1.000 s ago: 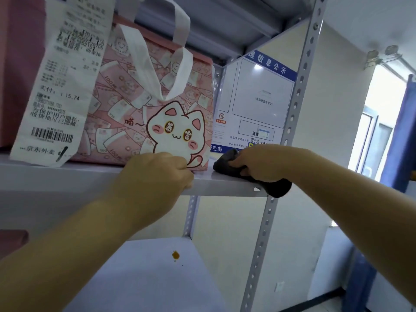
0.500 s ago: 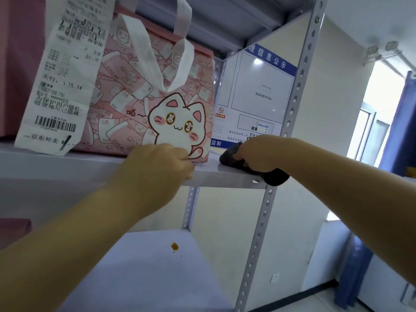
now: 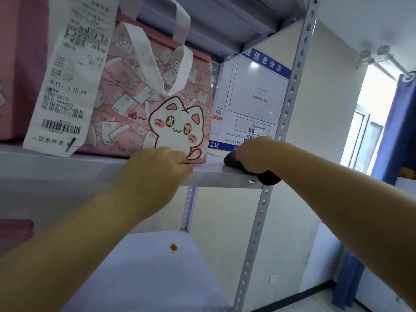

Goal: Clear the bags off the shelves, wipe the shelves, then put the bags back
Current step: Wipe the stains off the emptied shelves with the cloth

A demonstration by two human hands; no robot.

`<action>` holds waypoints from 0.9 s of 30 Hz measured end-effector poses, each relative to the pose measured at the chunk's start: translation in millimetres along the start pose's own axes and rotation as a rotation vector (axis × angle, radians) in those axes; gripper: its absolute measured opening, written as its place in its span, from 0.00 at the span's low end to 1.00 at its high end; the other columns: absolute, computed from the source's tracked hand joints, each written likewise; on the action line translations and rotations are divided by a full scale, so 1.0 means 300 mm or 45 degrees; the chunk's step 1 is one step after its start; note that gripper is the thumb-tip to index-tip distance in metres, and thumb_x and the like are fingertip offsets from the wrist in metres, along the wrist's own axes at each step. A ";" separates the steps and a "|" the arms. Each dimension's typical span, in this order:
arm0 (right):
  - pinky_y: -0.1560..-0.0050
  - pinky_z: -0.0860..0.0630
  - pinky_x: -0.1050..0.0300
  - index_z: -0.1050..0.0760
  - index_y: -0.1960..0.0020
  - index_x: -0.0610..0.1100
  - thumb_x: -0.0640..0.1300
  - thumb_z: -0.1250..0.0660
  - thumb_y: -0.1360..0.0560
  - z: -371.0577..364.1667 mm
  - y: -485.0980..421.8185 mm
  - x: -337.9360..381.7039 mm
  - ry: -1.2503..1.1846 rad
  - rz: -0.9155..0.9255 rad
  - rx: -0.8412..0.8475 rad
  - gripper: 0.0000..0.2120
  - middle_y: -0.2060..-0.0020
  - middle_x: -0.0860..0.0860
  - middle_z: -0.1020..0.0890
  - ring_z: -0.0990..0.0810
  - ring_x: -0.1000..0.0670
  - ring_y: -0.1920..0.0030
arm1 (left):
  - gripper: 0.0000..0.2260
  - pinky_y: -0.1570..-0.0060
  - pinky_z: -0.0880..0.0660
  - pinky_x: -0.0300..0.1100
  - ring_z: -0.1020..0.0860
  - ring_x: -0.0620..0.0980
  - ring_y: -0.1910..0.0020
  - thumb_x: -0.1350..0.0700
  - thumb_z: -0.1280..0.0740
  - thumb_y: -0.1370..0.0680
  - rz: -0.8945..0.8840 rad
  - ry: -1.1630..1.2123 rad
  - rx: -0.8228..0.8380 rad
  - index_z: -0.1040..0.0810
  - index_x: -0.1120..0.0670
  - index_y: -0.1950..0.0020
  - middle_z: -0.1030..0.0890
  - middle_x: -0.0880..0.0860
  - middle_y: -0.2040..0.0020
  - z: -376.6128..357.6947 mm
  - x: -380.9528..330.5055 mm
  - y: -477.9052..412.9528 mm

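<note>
A pink bag (image 3: 139, 104) with a white cat print and white handles stands on the upper shelf (image 3: 90, 170). A long receipt (image 3: 72, 86) hangs down its left front. My left hand (image 3: 155, 170) is curled at the bag's lower front edge, touching it at the shelf lip. My right hand (image 3: 258, 154) grips a dark cloth (image 3: 267, 176) on the shelf's right end, beside the bag. Part of the cloth hangs over the shelf corner.
A lower shelf (image 3: 146, 278) carries a small orange stain (image 3: 173, 247). A perforated metal upright (image 3: 283, 131) runs along the right front corner. A blue-and-white notice board (image 3: 254, 97) hangs on the wall behind. Another pink bag (image 3: 20, 64) stands at far left. Blue curtains (image 3: 396, 122) hang at right.
The view has shifted slightly. My right hand with the cloth has slid a little along the shelf end. My left hand stays at the bag's base.
</note>
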State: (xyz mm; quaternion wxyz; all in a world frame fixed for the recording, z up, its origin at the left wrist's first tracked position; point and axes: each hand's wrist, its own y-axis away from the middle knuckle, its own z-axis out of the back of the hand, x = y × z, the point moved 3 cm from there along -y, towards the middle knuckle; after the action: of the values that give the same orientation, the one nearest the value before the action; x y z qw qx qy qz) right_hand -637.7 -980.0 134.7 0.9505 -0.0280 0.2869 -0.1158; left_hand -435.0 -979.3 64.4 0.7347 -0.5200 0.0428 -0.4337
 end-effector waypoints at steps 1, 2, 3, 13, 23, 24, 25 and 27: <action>0.57 0.28 0.53 0.27 0.42 0.50 0.45 0.48 0.24 -0.002 0.017 -0.007 -0.075 0.055 -0.029 0.15 0.59 0.48 0.25 0.25 0.46 0.58 | 0.09 0.78 0.31 0.41 0.25 0.54 0.74 0.68 0.24 0.39 0.003 0.014 0.000 0.17 0.58 0.62 0.23 0.53 0.71 -0.002 0.000 0.003; 0.54 0.25 0.51 0.28 0.41 0.51 0.45 0.47 0.24 -0.003 0.030 -0.013 -0.068 0.114 -0.055 0.16 0.54 0.47 0.23 0.24 0.45 0.56 | 0.10 0.78 0.30 0.42 0.25 0.55 0.73 0.69 0.25 0.38 0.003 0.033 -0.001 0.18 0.59 0.61 0.23 0.54 0.70 -0.003 -0.001 0.007; 0.50 0.25 0.49 0.29 0.39 0.52 0.43 0.46 0.23 -0.008 0.042 -0.020 0.001 0.161 -0.093 0.16 0.50 0.47 0.23 0.24 0.44 0.52 | 0.10 0.77 0.29 0.43 0.25 0.55 0.73 0.70 0.26 0.38 0.001 0.040 -0.003 0.18 0.60 0.61 0.23 0.54 0.70 -0.007 -0.002 0.010; 0.56 0.30 0.49 0.32 0.32 0.53 0.35 0.33 0.29 -0.178 0.353 0.036 -0.065 0.101 -0.998 0.28 0.34 0.51 0.27 0.26 0.41 0.53 | 0.10 0.61 0.22 0.53 0.21 0.60 0.58 0.62 0.26 0.33 -0.039 0.093 0.036 0.20 0.62 0.53 0.20 0.59 0.54 0.041 -0.039 0.096; 0.61 0.24 0.46 0.23 0.38 0.47 0.34 0.26 0.34 -0.393 0.524 0.256 -0.291 0.307 -1.193 0.25 0.39 0.46 0.22 0.23 0.40 0.59 | 0.05 0.72 0.25 0.48 0.22 0.59 0.68 0.58 0.31 0.32 -0.052 0.167 0.055 0.19 0.60 0.62 0.20 0.57 0.63 0.027 -0.136 0.351; 0.61 0.24 0.46 0.23 0.38 0.47 0.35 0.26 0.33 -0.409 0.525 0.284 -0.306 0.325 -1.164 0.25 0.39 0.47 0.22 0.22 0.40 0.59 | 0.04 0.72 0.24 0.48 0.22 0.59 0.68 0.59 0.28 0.32 -0.045 0.175 0.110 0.19 0.59 0.62 0.20 0.57 0.63 0.014 -0.140 0.381; 0.61 0.24 0.46 0.23 0.38 0.47 0.35 0.26 0.33 -0.425 0.524 0.312 -0.324 0.335 -1.136 0.25 0.39 0.47 0.22 0.22 0.41 0.59 | 0.05 0.72 0.24 0.48 0.22 0.59 0.68 0.59 0.26 0.33 -0.032 0.185 0.177 0.18 0.59 0.61 0.20 0.57 0.63 0.000 -0.140 0.412; 0.63 0.24 0.46 0.23 0.39 0.47 0.34 0.26 0.34 -0.458 0.518 0.367 -0.367 0.333 -1.087 0.25 0.40 0.47 0.22 0.23 0.41 0.60 | 0.08 0.73 0.24 0.46 0.22 0.58 0.68 0.58 0.23 0.35 -0.001 0.182 0.315 0.18 0.58 0.61 0.20 0.55 0.64 -0.029 -0.139 0.481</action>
State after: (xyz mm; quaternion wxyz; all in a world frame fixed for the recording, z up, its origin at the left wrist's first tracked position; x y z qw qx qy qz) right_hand -592.9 -853.2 -57.9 0.8907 -0.3960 0.1750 0.1383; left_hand -379.8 -945.3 -71.5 0.7882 -0.3931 0.0411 -0.4718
